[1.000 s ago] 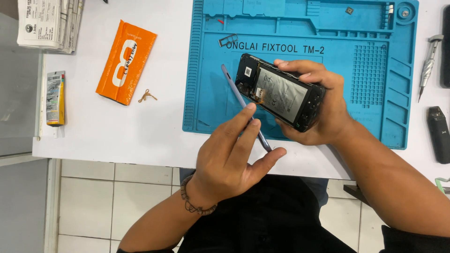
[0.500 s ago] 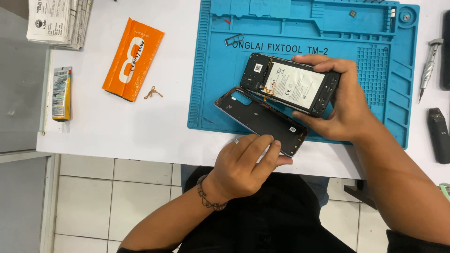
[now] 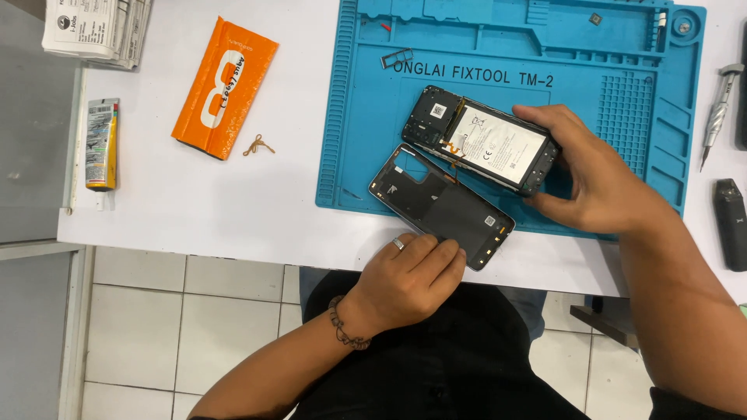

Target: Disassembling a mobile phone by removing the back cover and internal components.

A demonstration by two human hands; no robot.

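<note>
My right hand [image 3: 595,175] holds an opened phone [image 3: 478,140] by its right end, above the blue work mat [image 3: 622,101]. The phone's back is bare, showing a white battery and dark circuit parts. My left hand [image 3: 408,280] grips the near edge of the dark back cover [image 3: 443,206], which lies inner side up across the mat's front edge and the white table [image 3: 233,210]. A ring and a bead bracelet are on that hand and wrist.
An orange packet [image 3: 222,89] and a small bent metal pin [image 3: 259,145] lie left of the mat. A glue tube [image 3: 101,144] and a paper stack [image 3: 97,31] sit at the far left. A screwdriver [image 3: 716,97] and a dark device [image 3: 731,225] rest at the right edge.
The back cover has come off the phone and been laid down flat, inner side up. My right hand has lifted the phone clear of it.
</note>
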